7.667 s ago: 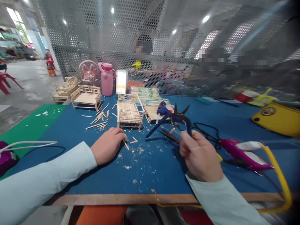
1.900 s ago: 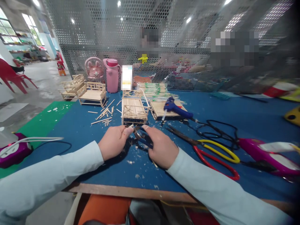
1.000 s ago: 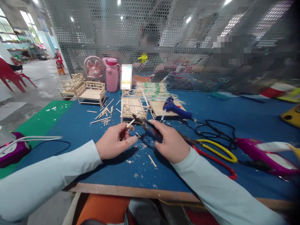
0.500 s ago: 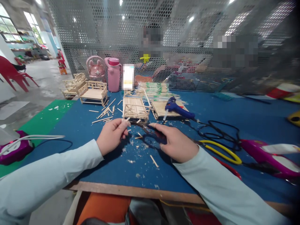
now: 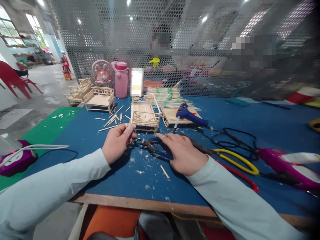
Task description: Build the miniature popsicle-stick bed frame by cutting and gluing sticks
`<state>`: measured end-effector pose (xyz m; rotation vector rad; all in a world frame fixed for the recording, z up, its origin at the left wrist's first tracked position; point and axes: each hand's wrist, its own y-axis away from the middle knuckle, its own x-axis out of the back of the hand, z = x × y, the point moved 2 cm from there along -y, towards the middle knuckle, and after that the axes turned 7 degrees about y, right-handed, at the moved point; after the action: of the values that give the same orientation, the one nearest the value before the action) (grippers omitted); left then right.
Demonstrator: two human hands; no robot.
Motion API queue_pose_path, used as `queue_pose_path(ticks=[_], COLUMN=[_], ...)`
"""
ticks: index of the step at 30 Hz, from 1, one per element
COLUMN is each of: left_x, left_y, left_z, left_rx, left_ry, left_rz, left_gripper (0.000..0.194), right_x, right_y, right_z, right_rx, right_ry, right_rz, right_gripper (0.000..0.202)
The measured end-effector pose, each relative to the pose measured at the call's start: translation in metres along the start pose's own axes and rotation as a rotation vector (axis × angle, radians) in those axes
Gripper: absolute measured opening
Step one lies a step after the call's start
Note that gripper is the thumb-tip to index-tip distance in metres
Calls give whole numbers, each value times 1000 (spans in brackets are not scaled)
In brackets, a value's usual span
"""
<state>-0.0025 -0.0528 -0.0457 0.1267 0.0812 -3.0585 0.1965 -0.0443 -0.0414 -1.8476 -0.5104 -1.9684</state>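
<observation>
My left hand point(image 5: 117, 141) is pinched near the front left corner of a small wooden-stick frame point(image 5: 143, 116); what its fingertips hold is too small to make out. Dark-handled pliers point(image 5: 155, 150) lie on the blue mat, jaws toward my left hand. Over their handles rests my right hand point(image 5: 186, 150), palm down, fingers stretched toward the frame's front right corner. Behind it, a blue glue gun point(image 5: 190, 116) lies across a flat stick panel point(image 5: 168, 116). Loose sticks point(image 5: 113, 120) are scattered left of the frame.
Finished stick benches point(image 5: 100, 98) stand at the back left beside a pink bottle point(image 5: 121, 80). Stick bundles point(image 5: 163, 95) lie before the mesh screen point(image 5: 200, 60), with a person behind it. Yellow-handled cutters point(image 5: 237, 161), black cable and a purple power strip point(image 5: 287, 166) occupy the right.
My right hand has loosened from the pliers, which are now down on the mat, and its fingers have stretched forward. My left hand has shifted slightly left and up.
</observation>
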Motion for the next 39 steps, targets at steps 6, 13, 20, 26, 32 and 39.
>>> queue_pose_path(ticks=[6, 13, 20, 26, 32, 39], left_x=[-2, -1, 9, 6, -1, -3], left_y=[9, 11, -1, 2, 9, 10], left_z=[4, 4, -1, -2, 0, 1], left_rx=[-386, -512, -335, -307, -352, -384], left_ry=[-478, -902, -562, -493, -545, -572], left_rz=[-348, -265, -29, -65, -172, -205], left_gripper=[25, 30, 34, 33, 34, 34], right_x=[0, 5, 10, 9, 9, 9], right_y=[0, 0, 3, 3, 3, 3], right_z=[-2, -2, 12, 14, 9, 4], right_rx=[-12, -29, -28, 30, 81, 101], right_ry=[23, 22, -81, -216, -306, -329], right_rz=[-13, -22, 11, 86, 101, 129], right_gripper=[84, 83, 84, 81, 79, 77])
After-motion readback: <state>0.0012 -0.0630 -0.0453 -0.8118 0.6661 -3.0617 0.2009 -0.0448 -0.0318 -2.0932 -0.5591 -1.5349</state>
